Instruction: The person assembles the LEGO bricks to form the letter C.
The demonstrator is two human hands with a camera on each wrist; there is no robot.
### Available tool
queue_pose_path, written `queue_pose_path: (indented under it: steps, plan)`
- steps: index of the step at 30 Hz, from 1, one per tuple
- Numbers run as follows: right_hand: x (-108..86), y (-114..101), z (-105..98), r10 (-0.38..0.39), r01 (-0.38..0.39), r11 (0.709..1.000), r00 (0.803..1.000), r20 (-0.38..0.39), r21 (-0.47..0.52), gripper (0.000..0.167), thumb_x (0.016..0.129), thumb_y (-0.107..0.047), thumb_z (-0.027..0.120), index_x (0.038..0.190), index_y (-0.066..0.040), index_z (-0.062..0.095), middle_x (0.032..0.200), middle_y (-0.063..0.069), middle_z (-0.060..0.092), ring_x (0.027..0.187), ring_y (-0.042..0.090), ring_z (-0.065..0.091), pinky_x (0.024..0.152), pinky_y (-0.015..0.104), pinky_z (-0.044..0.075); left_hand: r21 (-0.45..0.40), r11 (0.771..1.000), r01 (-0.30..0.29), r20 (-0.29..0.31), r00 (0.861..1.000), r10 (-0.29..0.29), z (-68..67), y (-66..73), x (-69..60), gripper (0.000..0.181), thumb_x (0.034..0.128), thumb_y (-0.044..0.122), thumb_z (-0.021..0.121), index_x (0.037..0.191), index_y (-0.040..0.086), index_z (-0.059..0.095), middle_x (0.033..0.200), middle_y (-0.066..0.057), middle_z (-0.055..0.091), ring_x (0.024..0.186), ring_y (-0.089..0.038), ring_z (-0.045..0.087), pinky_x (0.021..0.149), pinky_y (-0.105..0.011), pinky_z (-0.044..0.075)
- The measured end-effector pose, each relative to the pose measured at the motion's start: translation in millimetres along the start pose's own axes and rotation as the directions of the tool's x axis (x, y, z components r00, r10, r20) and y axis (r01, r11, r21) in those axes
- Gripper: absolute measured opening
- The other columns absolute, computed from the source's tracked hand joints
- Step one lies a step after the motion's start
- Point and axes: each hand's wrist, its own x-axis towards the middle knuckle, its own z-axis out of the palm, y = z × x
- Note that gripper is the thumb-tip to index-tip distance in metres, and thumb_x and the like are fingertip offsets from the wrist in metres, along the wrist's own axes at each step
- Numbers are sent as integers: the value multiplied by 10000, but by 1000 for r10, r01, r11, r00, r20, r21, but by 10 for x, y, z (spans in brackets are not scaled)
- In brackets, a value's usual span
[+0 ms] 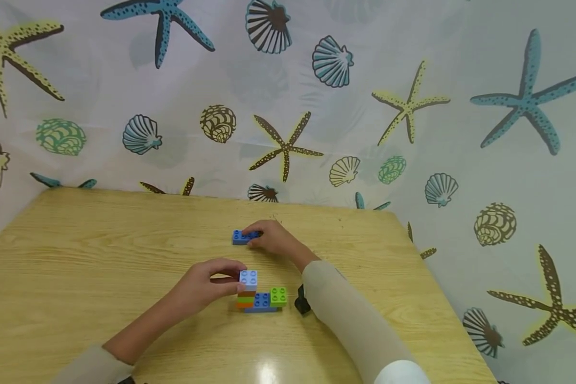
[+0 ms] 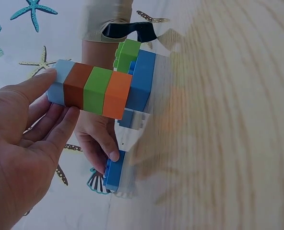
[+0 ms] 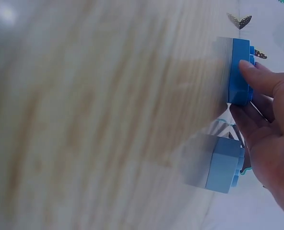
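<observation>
The left hand [image 1: 206, 285] is pinching the light-blue top brick [image 1: 248, 280] of a four-brick stack [image 2: 91, 91], which is standing on the left end of a blue base brick [image 1: 261, 302]; a lime-green brick [image 1: 278, 296] is sitting on its right end. Farther off, the right hand [image 1: 273, 238] is gripping a blue studded brick [image 1: 240, 239] over the wooden table [image 1: 125, 245], a separate light-blue brick [image 3: 223, 165] standing near it.

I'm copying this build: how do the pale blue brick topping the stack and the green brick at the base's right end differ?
The pale blue brick sits higher, atop the stack; the green brick sits directly on the blue base. The left hand holds the pale blue brick; neither touches the green brick. Both show four studs.
</observation>
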Motion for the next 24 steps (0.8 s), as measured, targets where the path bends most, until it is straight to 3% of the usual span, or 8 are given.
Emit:
queue_pose_path:
  steps: [10,18,24]
  plan:
    - [-41,-18,-27,-30,30,999,999,-10,-27,288,974,-161,684,1257,-202,722,1336,-23,663,1267,155,583,1098,336,453,-14,1000,10,6,1000,-10,-11,9,2,394,924,305,742,1261,112,673,1263,-81,665,1171,-267,639,993,-404,546]
    - [-274,-39,-128,-71,71,997,996,-45,-5,281,986,-206,671,1264,-220,713,1326,-23,647,1226,143,585,1065,335,478,-13,1000,22,3,1000,-22,2,17,15,419,919,324,747,1272,112,666,1255,-72,670,1176,-265,634,999,-409,542]
    - [-557,-62,-190,-120,127,990,988,-95,67,283,994,-205,657,1273,-183,705,1310,12,637,1195,170,591,1040,341,502,-11,1000,20,6,1000,-20,-7,23,15,418,921,321,745,1271,108,662,1252,-76,668,1172,-271,633,998,-409,543]
